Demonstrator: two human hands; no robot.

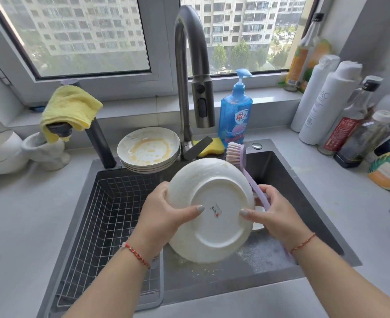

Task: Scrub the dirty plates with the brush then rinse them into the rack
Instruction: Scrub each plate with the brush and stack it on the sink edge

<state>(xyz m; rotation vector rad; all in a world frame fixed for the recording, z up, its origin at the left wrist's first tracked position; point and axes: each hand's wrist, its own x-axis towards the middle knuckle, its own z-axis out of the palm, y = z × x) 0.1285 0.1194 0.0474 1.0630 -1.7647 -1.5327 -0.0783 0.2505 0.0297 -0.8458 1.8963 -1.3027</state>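
Plate (212, 210) underside up, left hand (164, 214) grip pinching rim, right hand (274, 214) gripping brush (247, 171)

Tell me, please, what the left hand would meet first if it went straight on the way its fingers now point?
Its fingers point rightward across the plate it holds. Going on, the left hand would probably meet the right hand, whose thumb lies close ahead on the plate's base; depth is uncertain.

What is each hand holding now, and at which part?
Left hand grips the white plate at its left rim, underside facing the camera. Right hand holds the purple brush by its handle and also steadies the plate's right rim.
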